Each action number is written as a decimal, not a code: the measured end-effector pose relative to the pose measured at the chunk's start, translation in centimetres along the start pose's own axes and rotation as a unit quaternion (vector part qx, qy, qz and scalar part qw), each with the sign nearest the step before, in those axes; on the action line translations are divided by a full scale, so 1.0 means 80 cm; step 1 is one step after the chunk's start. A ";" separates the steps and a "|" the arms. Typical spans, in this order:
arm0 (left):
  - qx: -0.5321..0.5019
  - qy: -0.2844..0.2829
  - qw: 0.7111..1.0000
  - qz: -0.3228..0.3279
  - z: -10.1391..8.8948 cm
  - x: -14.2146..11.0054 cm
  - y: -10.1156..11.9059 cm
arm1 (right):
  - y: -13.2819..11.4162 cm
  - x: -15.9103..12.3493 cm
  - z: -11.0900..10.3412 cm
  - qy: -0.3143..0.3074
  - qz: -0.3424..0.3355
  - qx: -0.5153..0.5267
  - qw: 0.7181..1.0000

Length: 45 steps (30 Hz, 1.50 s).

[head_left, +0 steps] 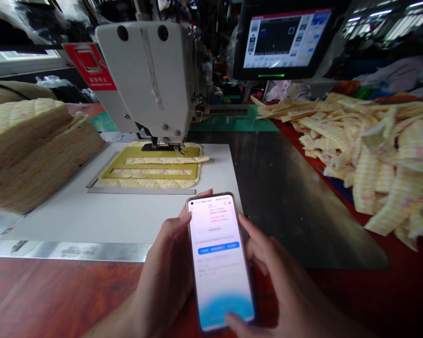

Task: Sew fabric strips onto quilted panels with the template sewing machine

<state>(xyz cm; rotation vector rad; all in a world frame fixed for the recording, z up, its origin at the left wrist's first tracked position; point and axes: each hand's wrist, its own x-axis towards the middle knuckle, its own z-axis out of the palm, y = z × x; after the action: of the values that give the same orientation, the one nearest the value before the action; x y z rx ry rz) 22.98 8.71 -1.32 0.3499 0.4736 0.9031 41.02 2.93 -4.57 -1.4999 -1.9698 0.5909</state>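
A smartphone [220,277] with a lit white and blue screen is held upright at the front, between both hands. My left hand [169,258] is closed round its left edge, thumb along the side near the top. Round the right edge curl the fingers of my right hand [271,267], its thumb over the bottom of the screen. Beyond the phone, a quilted yellow piece [151,182] lies under a yellow-green template [127,164] with slots. A yellow strip [169,160] lies across the template, beneath the sewing machine head [148,80].
At left rises a thick stack of quilted yellow pieces [31,155]. A heap of yellow checked strips [384,150] spreads over the right side. A control screen [285,42] hangs at the upper right. A red emergency stop switch [88,60] sits beside the machine head.
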 end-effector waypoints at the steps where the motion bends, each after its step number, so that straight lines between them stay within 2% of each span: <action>1: 0.000 -0.001 1.000 0.000 0.000 0.000 0.000 | -0.001 0.001 0.000 0.000 0.002 0.001 1.000; 31: 0.013 0.027 1.000 -0.002 -0.002 0.000 0.001 | 0.002 0.003 -0.002 -0.007 -0.028 0.020 0.999; 45: 0.006 0.034 0.999 -0.004 0.000 0.000 0.002 | 0.002 0.005 0.000 0.000 -0.021 0.025 0.999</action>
<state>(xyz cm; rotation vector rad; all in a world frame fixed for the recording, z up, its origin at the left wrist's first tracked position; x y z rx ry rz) 22.90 8.80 -1.25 0.3294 0.5419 0.9072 41.09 3.35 -4.59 -1.4255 -1.9660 0.6177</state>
